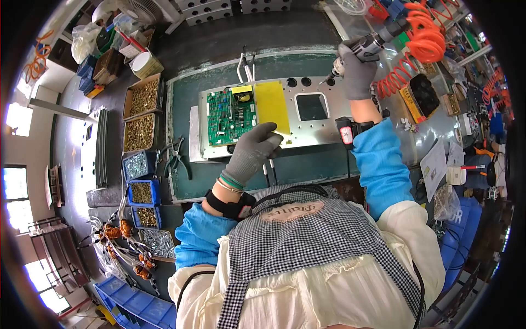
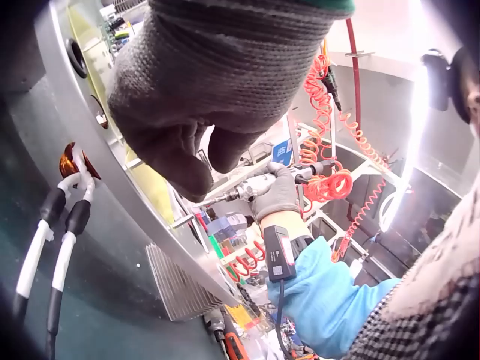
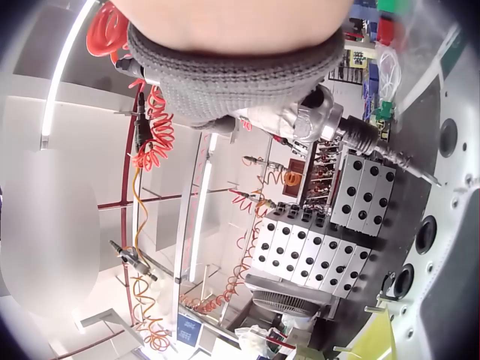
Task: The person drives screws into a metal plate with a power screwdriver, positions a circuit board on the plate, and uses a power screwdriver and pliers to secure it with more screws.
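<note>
My gloved right hand (image 1: 357, 77) grips a pneumatic screwdriver (image 1: 368, 48) with a coiled orange hose near its rear. Its bit (image 3: 416, 169) points down at the upper right part of a silver metal panel (image 1: 323, 125). A green circuit board (image 1: 223, 118) is on the panel's left, beside a yellow sheet (image 1: 272, 104). My gloved left hand (image 1: 252, 152) hovers by the board's lower right corner and the sheet, fingers curled. In the left wrist view the thumb and fingertips bend towards each other; the inside of the palm is hidden.
Pliers (image 1: 176, 159) lie left of the panel. Beyond them stand open boxes of brass-coloured fasteners (image 1: 143, 97) and small blue bins (image 1: 141, 192). White cables (image 1: 240, 68) stick out behind the panel. Coiled orange hose (image 1: 392, 82) hangs at the right.
</note>
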A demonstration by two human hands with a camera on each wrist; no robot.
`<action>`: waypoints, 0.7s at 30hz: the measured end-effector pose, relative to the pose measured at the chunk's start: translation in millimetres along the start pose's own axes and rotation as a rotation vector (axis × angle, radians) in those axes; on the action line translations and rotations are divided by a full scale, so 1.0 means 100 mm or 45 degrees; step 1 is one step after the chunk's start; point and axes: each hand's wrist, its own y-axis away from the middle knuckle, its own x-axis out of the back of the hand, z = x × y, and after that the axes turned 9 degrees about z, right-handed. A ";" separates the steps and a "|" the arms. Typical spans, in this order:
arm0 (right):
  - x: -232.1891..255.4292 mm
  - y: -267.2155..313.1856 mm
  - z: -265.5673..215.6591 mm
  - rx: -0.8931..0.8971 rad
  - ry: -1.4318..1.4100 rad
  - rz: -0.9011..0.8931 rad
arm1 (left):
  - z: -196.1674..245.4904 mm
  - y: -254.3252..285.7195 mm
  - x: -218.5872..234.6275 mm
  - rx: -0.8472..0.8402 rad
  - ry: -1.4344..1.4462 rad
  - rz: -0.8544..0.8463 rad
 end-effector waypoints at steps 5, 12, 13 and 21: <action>-0.12 0.04 0.03 0.148 0.047 -0.033 | 0.00 0.01 0.02 0.021 0.018 0.008; -0.29 0.13 -0.17 0.059 0.308 -0.089 | -0.04 0.02 0.05 0.048 0.066 -0.007; -0.29 0.12 -0.14 0.085 0.280 -0.080 | -0.05 0.02 0.06 0.055 0.058 -0.022; -0.29 0.04 -0.14 0.049 0.065 -0.144 | -0.04 0.02 0.07 0.086 0.044 -0.031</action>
